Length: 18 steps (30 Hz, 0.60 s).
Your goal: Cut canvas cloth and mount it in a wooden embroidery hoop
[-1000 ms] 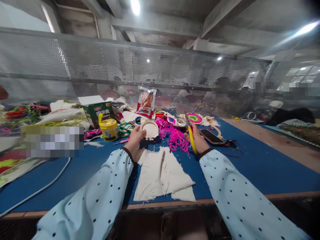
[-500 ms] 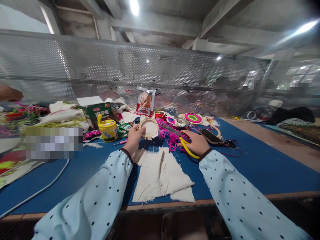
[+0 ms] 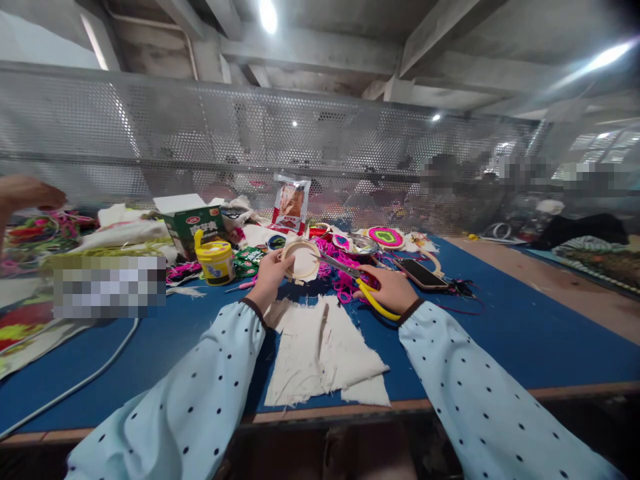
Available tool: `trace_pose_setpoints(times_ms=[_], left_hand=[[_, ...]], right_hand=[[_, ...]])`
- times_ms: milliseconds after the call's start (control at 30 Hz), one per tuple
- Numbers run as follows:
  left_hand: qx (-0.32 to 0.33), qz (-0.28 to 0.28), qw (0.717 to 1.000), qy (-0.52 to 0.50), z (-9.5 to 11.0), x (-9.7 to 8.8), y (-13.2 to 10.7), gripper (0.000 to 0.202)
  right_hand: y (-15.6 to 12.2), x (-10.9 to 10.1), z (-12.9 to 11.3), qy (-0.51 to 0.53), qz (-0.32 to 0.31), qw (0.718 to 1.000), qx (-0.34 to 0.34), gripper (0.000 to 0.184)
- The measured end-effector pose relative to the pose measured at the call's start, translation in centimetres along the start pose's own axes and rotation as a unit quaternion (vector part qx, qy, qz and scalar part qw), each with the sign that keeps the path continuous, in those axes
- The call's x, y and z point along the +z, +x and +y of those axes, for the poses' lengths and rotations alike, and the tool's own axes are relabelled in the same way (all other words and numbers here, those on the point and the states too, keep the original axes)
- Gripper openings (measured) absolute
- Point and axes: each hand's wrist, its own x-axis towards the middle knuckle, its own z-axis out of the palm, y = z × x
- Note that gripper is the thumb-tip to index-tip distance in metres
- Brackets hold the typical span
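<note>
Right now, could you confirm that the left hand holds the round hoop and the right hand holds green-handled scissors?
The scissors have yellow handles, not green, as the head view shows; the left hand does hold the round hoop and the right hand the scissors.

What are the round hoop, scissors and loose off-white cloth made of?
Hoop: matte, perhaps wood or bamboo, going by its pale tan rim.
Scissors: metal blades, gray with a dull sheen; smooth yellow handles, plastic or coated, can't tell which.
Cloth: matte woven fabric, maybe cotton or linen; frayed edges shed threads.
</note>
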Motion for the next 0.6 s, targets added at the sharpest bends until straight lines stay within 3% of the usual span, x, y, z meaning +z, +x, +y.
trace_pose_setpoints(times_ms=[400,600], left_hand=[[-0.005,0.013,1.0,0.006,0.42,0.05,-0.22,0.026],[-0.001,0.019,0.999,0.026,0.16,0.04,-0.2,0.022]], right_hand=[[-0.02,-0.18,0.01,0.014,-0.011,1.0,-0.004,0.052],[-0.01,-0.16,0.15,0.022,-0.004,1.0,0.014,0.062]])
